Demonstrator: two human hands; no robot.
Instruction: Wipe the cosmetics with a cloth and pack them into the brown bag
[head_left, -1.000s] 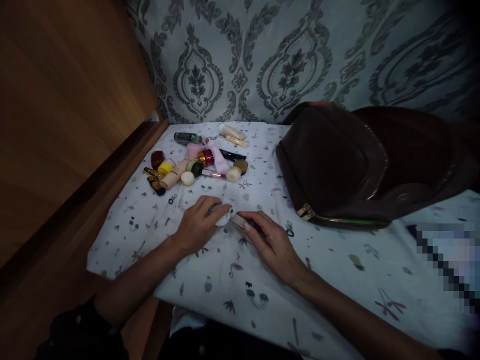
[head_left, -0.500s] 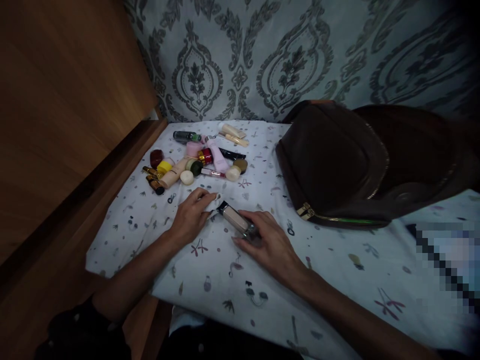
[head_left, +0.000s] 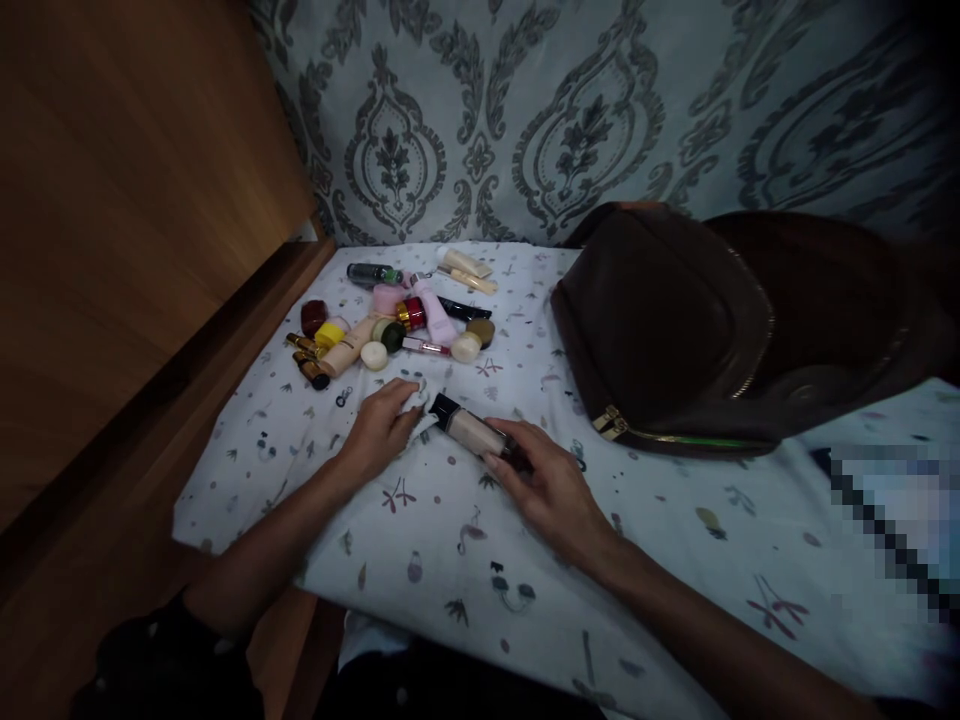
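Observation:
My right hand [head_left: 551, 485] is closed around the lower end of a foundation bottle [head_left: 474, 431] with beige contents and a black cap. The bottle lies tilted in the grip, its cap pointing up and left. Pinched in my left hand [head_left: 381, 425] is a crumpled white wipe [head_left: 417, 402], close beside the black cap; a loose corner hangs toward the bottle. Beyond the left hand lie a round cream jar [head_left: 373, 355], a lip gloss tube [head_left: 426, 346] and a beige tube [head_left: 349, 346].
Several more cosmetics lie grouped at the back left, among them a pink tube [head_left: 435, 312] and a dark bottle [head_left: 373, 273]. A brown backpack [head_left: 660, 330] rests on the right against the patterned wall. Wooden furniture [head_left: 142, 150] borders the left side of the patterned sheet [head_left: 435, 560].
My left hand with the wipe has drawn slightly left, away from the cap. My right hand has turned the bottle and shifted its grip a little.

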